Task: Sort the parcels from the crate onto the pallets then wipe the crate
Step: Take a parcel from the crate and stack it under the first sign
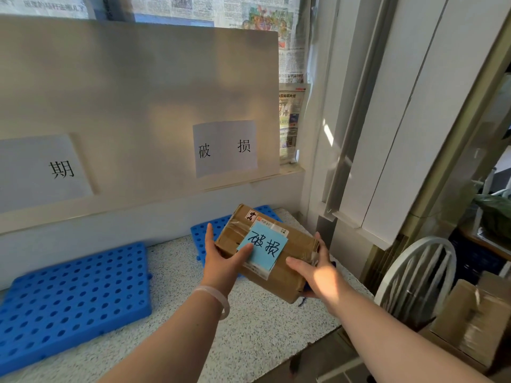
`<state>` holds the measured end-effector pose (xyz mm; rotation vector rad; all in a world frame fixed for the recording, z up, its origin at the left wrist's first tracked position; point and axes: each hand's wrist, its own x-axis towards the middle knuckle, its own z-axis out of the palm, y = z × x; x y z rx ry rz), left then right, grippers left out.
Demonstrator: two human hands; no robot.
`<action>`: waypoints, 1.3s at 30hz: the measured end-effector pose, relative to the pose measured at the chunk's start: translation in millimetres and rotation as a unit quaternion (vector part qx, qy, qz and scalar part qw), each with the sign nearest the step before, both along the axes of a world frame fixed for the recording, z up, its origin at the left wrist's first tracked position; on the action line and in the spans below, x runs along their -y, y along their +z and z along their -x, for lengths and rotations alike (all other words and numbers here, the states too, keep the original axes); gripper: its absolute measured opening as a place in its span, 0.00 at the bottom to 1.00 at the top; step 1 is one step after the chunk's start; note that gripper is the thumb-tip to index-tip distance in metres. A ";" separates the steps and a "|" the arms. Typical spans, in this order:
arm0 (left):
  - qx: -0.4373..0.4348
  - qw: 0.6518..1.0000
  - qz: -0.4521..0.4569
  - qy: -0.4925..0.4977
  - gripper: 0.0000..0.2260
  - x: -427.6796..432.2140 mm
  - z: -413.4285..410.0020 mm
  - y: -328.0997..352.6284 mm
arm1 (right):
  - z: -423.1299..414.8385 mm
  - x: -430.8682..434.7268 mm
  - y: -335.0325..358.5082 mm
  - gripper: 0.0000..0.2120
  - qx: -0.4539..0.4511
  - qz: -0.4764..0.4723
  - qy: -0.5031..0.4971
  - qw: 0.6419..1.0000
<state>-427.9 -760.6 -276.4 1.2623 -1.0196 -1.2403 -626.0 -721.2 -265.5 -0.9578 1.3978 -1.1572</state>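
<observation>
Head view: a brown taped cardboard parcel (279,261) carries a light-blue note (266,246) handwritten "破损". The left hand (224,258) and right hand (318,269) each have their fingers clasping one end of it, over a blue perforated plastic pallet (203,233). At 12 o'clock a white paper sign (225,147) reads "破损" — at 9 o'clock another sheet (41,167) shows "期".

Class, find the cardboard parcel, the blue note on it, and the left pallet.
parcel (297,244): head view, bare cardboard top.
blue note (264,246): head view, middle of the writing.
left pallet (74,297): head view, centre of perforated top.
</observation>
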 end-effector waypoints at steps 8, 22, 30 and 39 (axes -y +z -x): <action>0.039 0.998 -0.029 0.032 0.52 -1.5 -14.8 -11.9 | -31.3 15.7 -16.8 0.35 -0.251 0.070 0.002 0.965; 0.305 0.951 -0.010 -0.052 0.45 43.0 -55.2 -38.5 | -57.0 90.0 -43.1 0.33 -0.342 0.016 0.133 0.930; 0.394 0.910 -0.098 -0.088 0.42 125.5 -62.8 -64.4 | -58.8 190.6 -56.0 0.32 -0.366 0.005 0.219 0.904; 0.304 0.938 -0.168 0.009 0.43 215.0 -62.8 -107.9 | -70.3 311.2 -89.9 0.34 -0.350 0.005 0.288 0.891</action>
